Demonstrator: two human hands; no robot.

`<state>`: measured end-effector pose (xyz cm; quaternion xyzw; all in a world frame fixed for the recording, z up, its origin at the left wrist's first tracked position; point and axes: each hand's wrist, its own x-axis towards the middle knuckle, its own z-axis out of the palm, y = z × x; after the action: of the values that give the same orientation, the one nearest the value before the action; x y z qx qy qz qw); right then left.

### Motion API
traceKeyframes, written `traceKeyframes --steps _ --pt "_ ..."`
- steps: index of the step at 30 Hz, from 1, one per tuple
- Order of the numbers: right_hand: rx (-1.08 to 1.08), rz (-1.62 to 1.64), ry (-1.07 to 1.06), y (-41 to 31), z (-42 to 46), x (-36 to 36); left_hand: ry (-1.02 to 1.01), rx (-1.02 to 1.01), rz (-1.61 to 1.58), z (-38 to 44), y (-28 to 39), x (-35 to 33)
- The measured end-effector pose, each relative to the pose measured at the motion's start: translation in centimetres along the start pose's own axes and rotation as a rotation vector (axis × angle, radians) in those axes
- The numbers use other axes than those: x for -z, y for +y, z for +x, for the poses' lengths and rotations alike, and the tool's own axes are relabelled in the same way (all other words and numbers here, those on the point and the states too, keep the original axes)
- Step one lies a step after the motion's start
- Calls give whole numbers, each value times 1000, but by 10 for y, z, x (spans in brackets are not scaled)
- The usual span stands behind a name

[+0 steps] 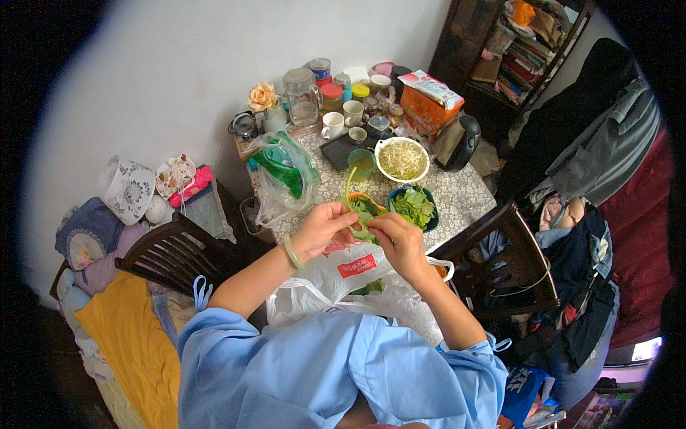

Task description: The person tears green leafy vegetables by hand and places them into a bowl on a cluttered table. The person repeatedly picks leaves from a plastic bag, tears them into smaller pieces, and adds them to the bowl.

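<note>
My left hand [327, 228] pinches a leafy green stem [351, 185], which rises above the fingers. Close beside it, my right hand [399, 238] has its thumb and fingertips on part of the same greens. Under both hands lies a white plastic bag [327, 273] with red print, with some green leaves [370, 288] in it. Just past the hands, an orange-rimmed container [375, 201] holds leaves and is partly hidden. A dark teal container [435, 214] of picked leaves stands to its right. Behind them is a white colander [427, 167] of bean sprouts.
A green cup [362, 163] stands near a dark tray [337, 153]. At the left lies a clear plastic bag [278, 171] with green packaging. Mugs, jars, a glass pitcher [301, 96] and an electric kettle [461, 142] stand farther back. Wooden chairs [177, 252] flank the table.
</note>
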<state>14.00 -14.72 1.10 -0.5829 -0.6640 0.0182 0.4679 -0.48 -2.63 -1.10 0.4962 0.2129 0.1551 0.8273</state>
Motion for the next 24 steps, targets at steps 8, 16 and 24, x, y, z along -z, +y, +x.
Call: traceKeyframes --steps 8,16,24 --pt "228 -218 -97 -6 8 11 -31 -29 31 0 4 -1" --pt "-26 72 -233 4 7 7 -46 -66 131 -3 5 -6" --pt "-213 277 -219 11 3 1 -8 -202 115 -1 5 -4"
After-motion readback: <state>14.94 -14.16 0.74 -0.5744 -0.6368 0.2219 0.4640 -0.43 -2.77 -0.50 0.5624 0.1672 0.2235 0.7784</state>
